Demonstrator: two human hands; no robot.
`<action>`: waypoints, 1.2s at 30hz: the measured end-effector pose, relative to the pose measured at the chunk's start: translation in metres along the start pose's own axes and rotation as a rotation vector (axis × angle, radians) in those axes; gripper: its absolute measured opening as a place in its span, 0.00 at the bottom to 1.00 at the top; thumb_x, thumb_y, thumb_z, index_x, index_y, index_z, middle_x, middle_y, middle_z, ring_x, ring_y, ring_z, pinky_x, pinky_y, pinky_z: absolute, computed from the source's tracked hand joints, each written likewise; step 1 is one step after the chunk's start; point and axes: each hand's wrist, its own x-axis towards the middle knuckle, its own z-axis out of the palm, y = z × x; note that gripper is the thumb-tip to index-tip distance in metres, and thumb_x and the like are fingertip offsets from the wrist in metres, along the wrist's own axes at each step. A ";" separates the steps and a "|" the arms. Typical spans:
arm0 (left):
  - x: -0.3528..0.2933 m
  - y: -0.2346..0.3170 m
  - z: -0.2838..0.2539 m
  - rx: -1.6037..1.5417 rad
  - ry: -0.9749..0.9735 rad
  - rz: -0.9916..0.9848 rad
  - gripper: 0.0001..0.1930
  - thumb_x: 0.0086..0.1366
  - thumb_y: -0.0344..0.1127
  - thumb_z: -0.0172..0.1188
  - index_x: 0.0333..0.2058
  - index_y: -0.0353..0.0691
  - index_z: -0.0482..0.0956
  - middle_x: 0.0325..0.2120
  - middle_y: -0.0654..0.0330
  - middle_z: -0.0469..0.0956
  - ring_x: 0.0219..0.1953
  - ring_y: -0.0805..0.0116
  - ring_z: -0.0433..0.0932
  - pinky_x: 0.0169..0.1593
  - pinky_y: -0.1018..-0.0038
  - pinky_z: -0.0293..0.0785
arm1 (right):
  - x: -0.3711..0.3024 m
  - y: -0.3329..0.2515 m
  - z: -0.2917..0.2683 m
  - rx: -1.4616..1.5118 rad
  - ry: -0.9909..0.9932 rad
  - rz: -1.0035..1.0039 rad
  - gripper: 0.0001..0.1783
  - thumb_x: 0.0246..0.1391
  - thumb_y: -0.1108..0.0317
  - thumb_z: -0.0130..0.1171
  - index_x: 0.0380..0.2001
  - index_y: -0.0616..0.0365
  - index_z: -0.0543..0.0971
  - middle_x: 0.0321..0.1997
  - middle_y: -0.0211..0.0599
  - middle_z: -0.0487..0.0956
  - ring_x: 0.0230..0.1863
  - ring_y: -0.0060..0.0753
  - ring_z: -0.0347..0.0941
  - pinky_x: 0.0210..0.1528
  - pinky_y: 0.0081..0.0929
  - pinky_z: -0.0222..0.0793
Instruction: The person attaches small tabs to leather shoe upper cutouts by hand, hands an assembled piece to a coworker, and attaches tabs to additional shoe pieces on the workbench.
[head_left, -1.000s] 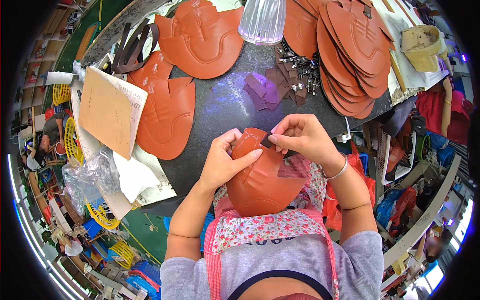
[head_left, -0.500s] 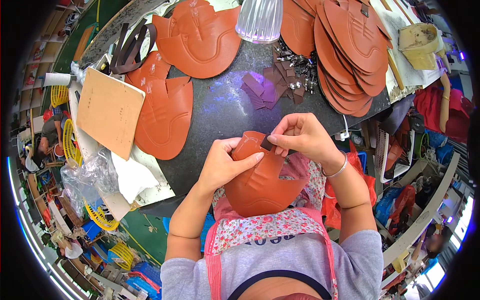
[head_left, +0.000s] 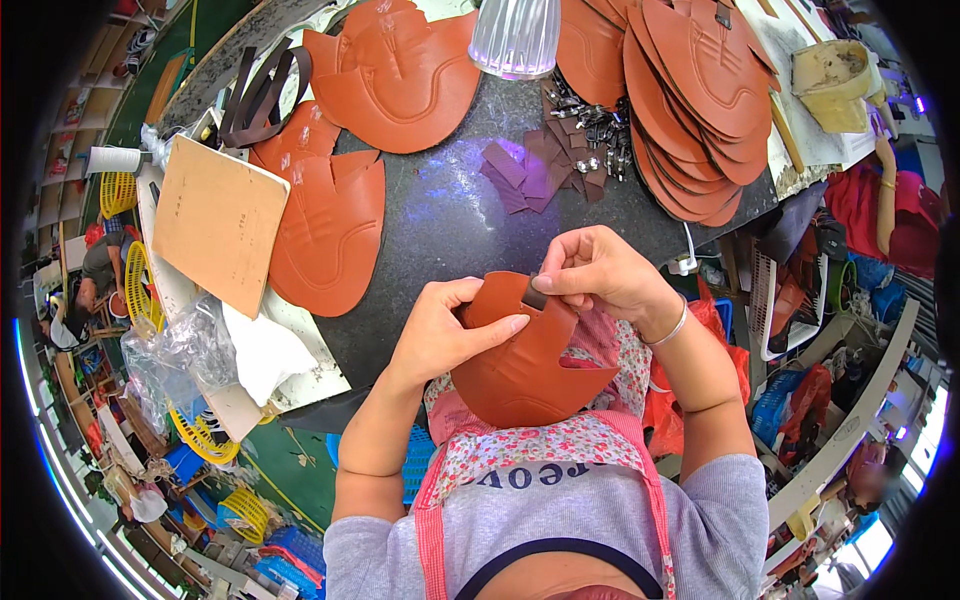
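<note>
A brown leather shoe upper piece [head_left: 530, 375] rests over my lap, just off the table's near edge. My left hand [head_left: 450, 335] grips its left side, thumb lying on top. At the upper edge of the leather, a small dark brown strip [head_left: 535, 297] lies against a slit. My right hand [head_left: 592, 272] pinches that strip between thumb and fingers. Whether the strip passes through the slit cannot be made out. Similar dark strips [head_left: 540, 165] lie loose on the table, beside a heap of small metal buckles [head_left: 610, 135].
Stacked leather uppers [head_left: 690, 110] stand at the far right, with more uppers [head_left: 335, 230] on the left. A lamp [head_left: 514, 38] hangs over the far middle. A tan board [head_left: 220, 225], dark straps [head_left: 262, 95] and a plastic bag [head_left: 180, 345] lie at left. A beige container [head_left: 832, 85] sits at right.
The leather piece has tilted and its upper edge has turned slightly. My right hand has shifted a little with the dark strip; my left hand keeps its hold.
</note>
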 end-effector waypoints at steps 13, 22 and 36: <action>0.017 0.017 0.008 0.257 0.340 0.149 0.10 0.54 0.33 0.66 0.32 0.32 0.80 0.28 0.59 0.79 0.29 0.78 0.76 0.33 0.79 0.71 | 0.007 -0.020 -0.007 -0.801 0.519 -0.671 0.05 0.49 0.74 0.60 0.29 0.60 0.74 0.20 0.32 0.76 0.18 0.25 0.70 0.23 0.22 0.65; 0.041 0.008 0.007 1.053 0.899 0.572 0.21 0.54 0.35 0.63 0.46 0.33 0.72 0.40 0.53 0.75 0.45 0.53 0.72 0.50 0.62 0.65 | 0.029 -0.023 -0.035 -1.632 0.756 -1.070 0.08 0.42 0.77 0.59 0.30 0.63 0.74 0.33 0.39 0.72 0.35 0.42 0.69 0.35 0.31 0.67; 0.000 -0.003 0.026 0.956 0.182 0.921 0.22 0.48 0.31 0.67 0.42 0.28 0.74 0.32 0.54 0.75 0.35 0.60 0.76 0.38 0.67 0.72 | -0.025 0.045 0.012 0.394 -0.116 -0.106 0.05 0.54 0.74 0.57 0.34 0.63 0.77 0.37 0.29 0.76 0.36 0.20 0.71 0.40 0.19 0.69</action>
